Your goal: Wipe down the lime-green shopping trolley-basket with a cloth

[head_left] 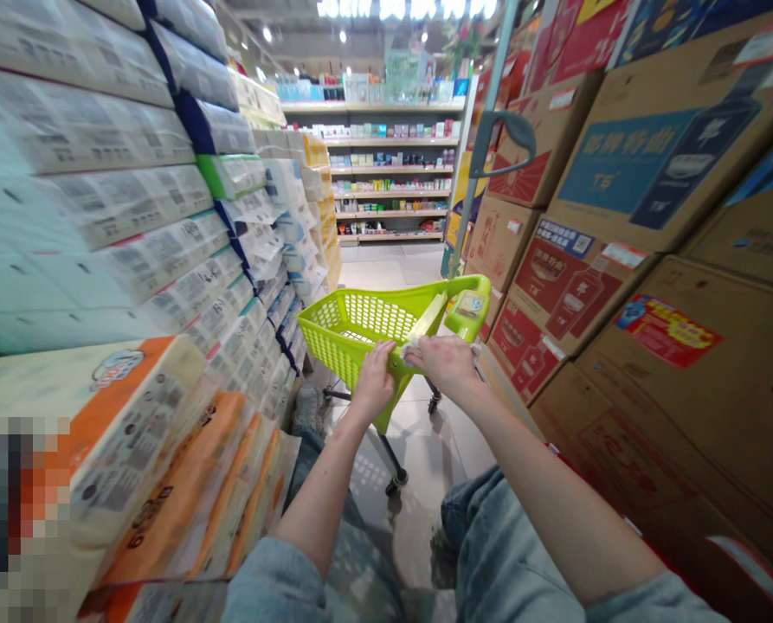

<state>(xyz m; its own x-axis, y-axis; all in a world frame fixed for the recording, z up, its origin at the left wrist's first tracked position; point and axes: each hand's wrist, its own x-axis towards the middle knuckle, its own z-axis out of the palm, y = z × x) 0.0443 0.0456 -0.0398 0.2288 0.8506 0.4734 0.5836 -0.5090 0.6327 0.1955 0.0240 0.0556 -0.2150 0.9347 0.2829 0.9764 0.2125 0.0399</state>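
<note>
A lime-green shopping cart (334,337) with a perforated basket and dark wheeled legs stands right in front of me. My left hand (374,382) is closed on the basket's near rim, with its fingers over the edge. Beside it, my right hand (449,362) presses a crumpled white wipe (413,348) against the cart's rim; bits of the wipe stick out on both sides of the fingers. The cart's looped green handle (480,298), with a label panel in it, rises just beyond my right hand. Inside the basket I see only the perforated walls and floor.
Stacked tissue packs (126,208) wall the left side, with orange-and-cream packs (165,484) close by my left arm. Cardboard cartons (620,225) rise on the right. A grey pole with a hooked handle (516,138) stands before them. Goods-filled shelves (392,169) close the far end.
</note>
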